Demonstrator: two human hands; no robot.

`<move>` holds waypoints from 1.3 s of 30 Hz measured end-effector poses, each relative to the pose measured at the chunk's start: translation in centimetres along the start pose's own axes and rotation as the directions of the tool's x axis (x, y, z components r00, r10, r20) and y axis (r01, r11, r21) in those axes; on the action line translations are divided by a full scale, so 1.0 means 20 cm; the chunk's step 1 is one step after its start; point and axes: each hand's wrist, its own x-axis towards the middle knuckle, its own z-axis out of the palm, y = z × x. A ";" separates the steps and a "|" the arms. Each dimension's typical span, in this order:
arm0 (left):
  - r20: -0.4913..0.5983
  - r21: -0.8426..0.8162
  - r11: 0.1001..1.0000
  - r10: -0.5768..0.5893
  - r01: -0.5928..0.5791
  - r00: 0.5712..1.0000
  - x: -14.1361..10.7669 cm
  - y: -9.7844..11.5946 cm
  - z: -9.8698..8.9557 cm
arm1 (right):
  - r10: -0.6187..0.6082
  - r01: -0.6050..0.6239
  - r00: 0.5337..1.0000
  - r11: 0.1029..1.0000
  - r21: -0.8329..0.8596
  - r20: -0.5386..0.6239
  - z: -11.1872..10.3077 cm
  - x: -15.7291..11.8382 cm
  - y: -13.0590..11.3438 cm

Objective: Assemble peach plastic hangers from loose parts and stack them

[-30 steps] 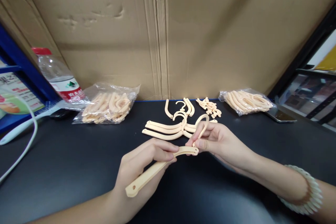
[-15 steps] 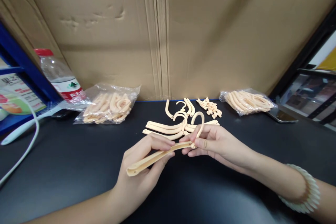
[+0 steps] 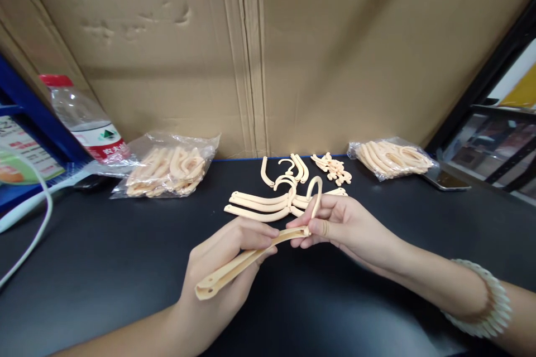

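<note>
My left hand (image 3: 228,268) is closed around a beige plastic hanger arm (image 3: 234,268), a hollow channel with a hole at its near end. With thumb and fingers my right hand (image 3: 341,226) pinches a beige hanger hook (image 3: 319,195) near its base. The arm's far end meets the hook's base at my right fingertips; whether the two are locked together I cannot tell. Just beyond my hands, several assembled hangers (image 3: 259,206) lie stacked on the black table (image 3: 125,256), partly hidden by my right hand.
Behind the stack lie loose hanger arms (image 3: 299,168), a loose hook (image 3: 286,164) and a pile of small connector pieces (image 3: 333,167). Bags of hanger parts (image 3: 167,170) (image 3: 391,157) sit left and right. A bottle (image 3: 90,122), white cable (image 3: 37,234) and phone (image 3: 448,179) flank them; cardboard (image 3: 335,56) stands behind.
The near end of the hanger arm has tipped slightly down and to the left with my left hand. My right hand keeps its pinch on the hook. The whole view has shifted a little.
</note>
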 end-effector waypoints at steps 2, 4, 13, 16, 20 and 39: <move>0.002 -0.005 1.000 -0.004 0.004 1.000 0.00 0.00 0.00 | -0.017 0.017 1.000 1.000 -0.014 -0.013 0.01 0.00 0.00; 0.002 -0.016 1.000 -0.017 0.017 1.000 0.00 0.01 0.00 | -0.033 0.032 0.999 0.999 -0.029 -0.027 0.01 0.00 0.00; 0.024 -0.097 0.990 -0.098 0.099 0.995 0.00 0.02 0.01 | -0.112 0.111 0.992 0.994 -0.023 -0.064 0.03 -0.01 0.01; -0.009 -0.132 0.982 -0.141 0.138 0.990 -0.01 0.02 0.02 | -0.093 0.094 0.994 0.995 0.014 -0.061 0.03 -0.01 0.01; -0.087 -0.161 0.955 -0.266 0.250 0.960 0.02 0.02 0.03 | -0.056 0.059 0.996 0.998 0.039 -0.073 0.03 -0.01 0.01; 0.201 -0.461 0.662 -0.571 0.591 0.796 0.05 0.01 0.06 | -0.063 0.052 0.995 0.989 -0.141 -0.078 0.06 -0.01 0.02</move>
